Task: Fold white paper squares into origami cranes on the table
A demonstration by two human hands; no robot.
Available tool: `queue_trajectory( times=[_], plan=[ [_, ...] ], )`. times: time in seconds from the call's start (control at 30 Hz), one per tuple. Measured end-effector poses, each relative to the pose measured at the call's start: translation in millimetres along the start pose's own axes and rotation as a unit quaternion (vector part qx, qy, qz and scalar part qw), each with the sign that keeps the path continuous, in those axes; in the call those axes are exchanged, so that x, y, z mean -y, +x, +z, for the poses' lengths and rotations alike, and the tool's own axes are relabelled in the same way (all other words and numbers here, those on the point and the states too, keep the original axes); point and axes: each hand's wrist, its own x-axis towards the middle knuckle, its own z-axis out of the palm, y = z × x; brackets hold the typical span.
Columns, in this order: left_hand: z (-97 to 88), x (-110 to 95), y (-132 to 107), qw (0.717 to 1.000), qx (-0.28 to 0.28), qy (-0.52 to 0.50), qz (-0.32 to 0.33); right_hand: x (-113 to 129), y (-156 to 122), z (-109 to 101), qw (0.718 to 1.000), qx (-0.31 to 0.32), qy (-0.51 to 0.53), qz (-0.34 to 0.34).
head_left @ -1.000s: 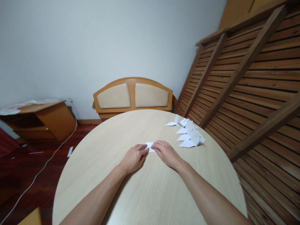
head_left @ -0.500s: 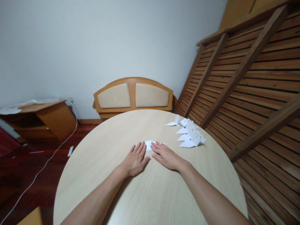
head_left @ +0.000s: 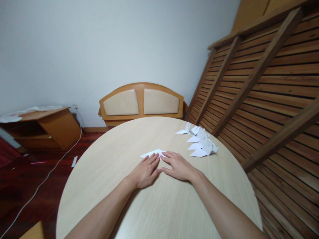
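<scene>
A folded white sheet of paper (head_left: 157, 151) lies flat on the round wooden table (head_left: 117, 139), its pointed left end showing past my fingers. My left hand (head_left: 147, 171) rests on its near edge, fingers stretched out. My right hand (head_left: 177, 166) lies flat over the paper's right part, which it hides, with its fingers also extended. The two thumbs nearly meet just in front of the paper. To the right, beyond my right hand, several folded paper cranes (head_left: 203, 147) stand in a row near the table's edge.
A bed headboard (head_left: 141, 101) with cream panels stands behind the table. Slatted wooden bed boards (head_left: 269, 83) lean along the right side. At left are a low wooden cabinet (head_left: 53, 127), a white cable (head_left: 47, 179) and a paper strip (head_left: 74, 161) on the dark red floor.
My left hand has slid slightly right and nearer to me, uncovering the paper's left point. The right hand has shifted slightly left.
</scene>
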Motion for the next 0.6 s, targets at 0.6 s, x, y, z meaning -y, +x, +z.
queue_trajectory(
  times=[0.6],
  plan=[
    [-13.0,-1.8,1.0,0.997,0.003,-0.043,0.071,-18.9,7.7,20.0,0.990,-0.115,0.081,0.019]
  ],
)
